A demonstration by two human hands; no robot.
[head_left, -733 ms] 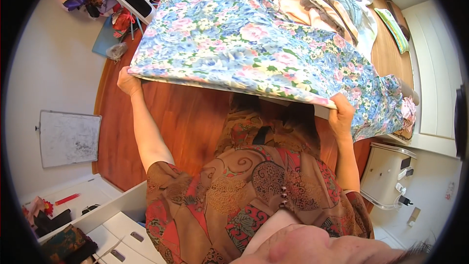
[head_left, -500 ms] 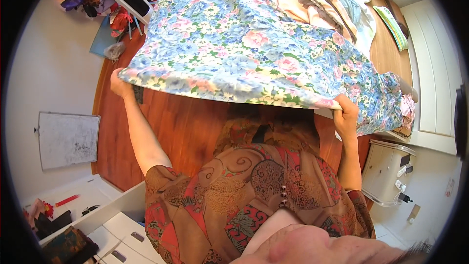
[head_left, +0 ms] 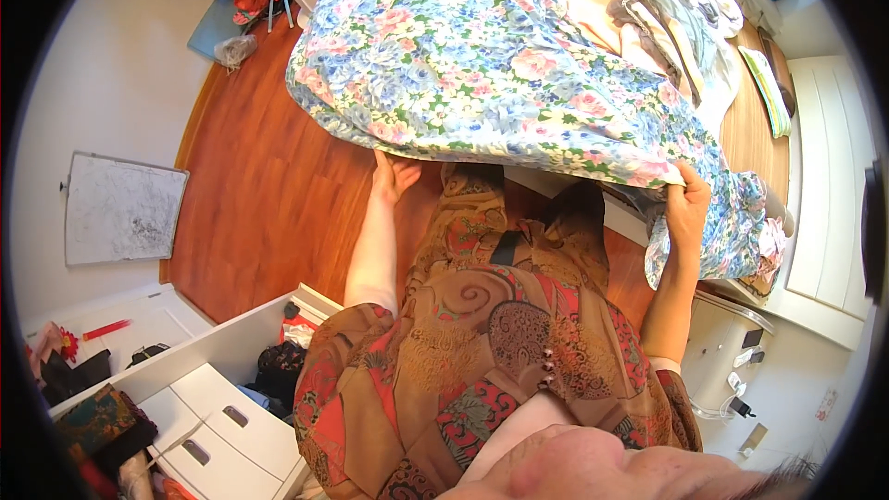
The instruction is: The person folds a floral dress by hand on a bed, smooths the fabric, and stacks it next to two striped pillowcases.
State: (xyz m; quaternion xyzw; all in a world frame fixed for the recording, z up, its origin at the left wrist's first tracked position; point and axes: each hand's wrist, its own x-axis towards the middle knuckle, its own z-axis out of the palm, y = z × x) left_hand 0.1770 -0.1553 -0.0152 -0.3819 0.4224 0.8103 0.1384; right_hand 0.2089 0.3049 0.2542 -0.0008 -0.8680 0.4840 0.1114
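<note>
Floor (head_left: 269, 185) separates floral fabric (head_left: 463, 65) from drawer (head_left: 211, 350) holding cloths (head_left: 281, 368).

You are standing in a home, in a room that is looking much like a bedroom. Loose clothes and fabrics (head_left: 648, 0) are lying heaped on a wide wooden platform (head_left: 752, 143), possibly a bed, and a blue and pink floral cloth (head_left: 444, 65) is stretching toward you from it. A striped, cushion-like item (head_left: 767, 93) is resting on the boards. Behind your left side, white drawers (head_left: 231, 458) are showing cut-out handles, with dark garments (head_left: 281, 368) lying nearby. Reddish wood flooring (head_left: 259, 185) is running toward a plain white wall (head_left: 116, 83), where a whiteboard (head_left: 125, 208) is standing.
</note>
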